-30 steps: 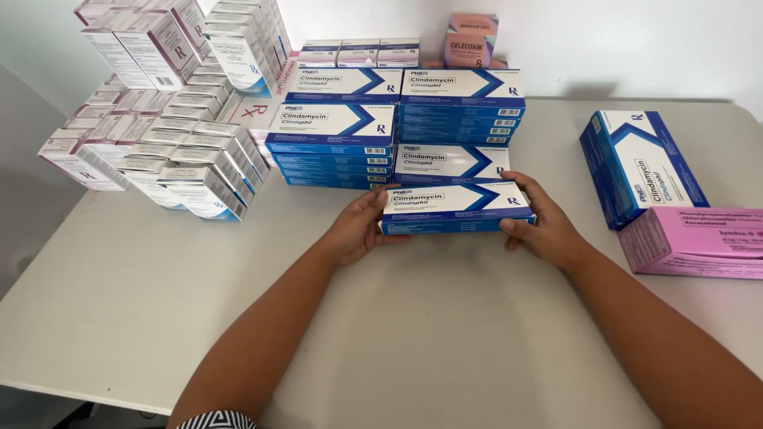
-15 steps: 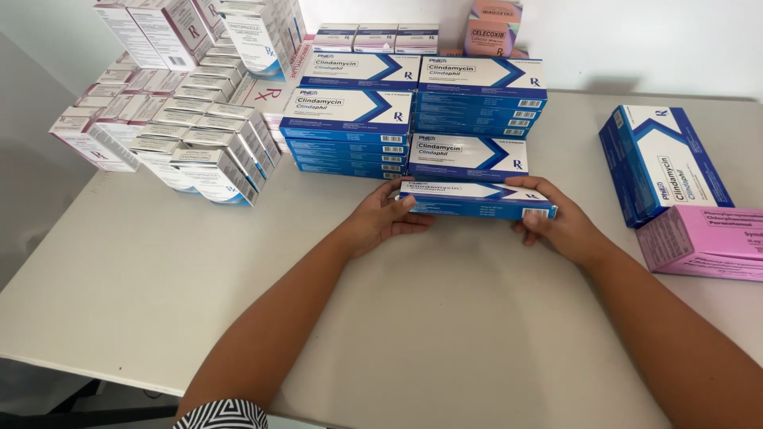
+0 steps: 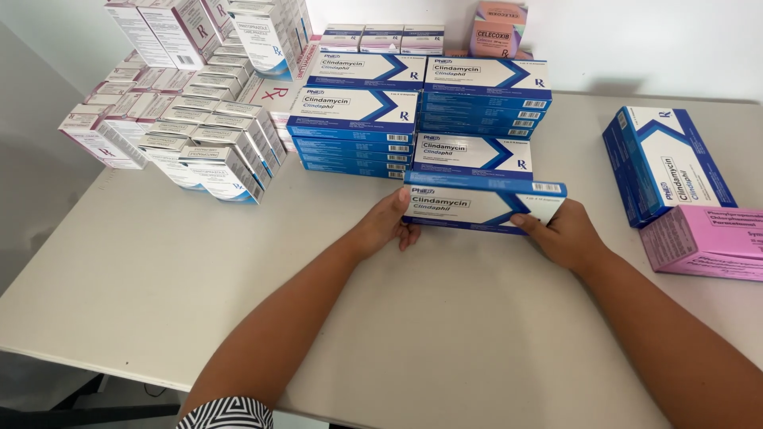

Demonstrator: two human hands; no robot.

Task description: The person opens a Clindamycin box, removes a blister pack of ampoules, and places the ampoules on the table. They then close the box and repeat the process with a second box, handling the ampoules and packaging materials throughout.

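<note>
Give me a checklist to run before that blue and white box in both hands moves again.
1. Left hand on the box's left end: ok.
2. Right hand on its right end: ok.
3. Box level: not ok, tilted towards the camera.
4. Short stack behind has a flat top: ok.
5. Table bare in front of the box: ok.
6. Grip firmness: cannot tell.
</note>
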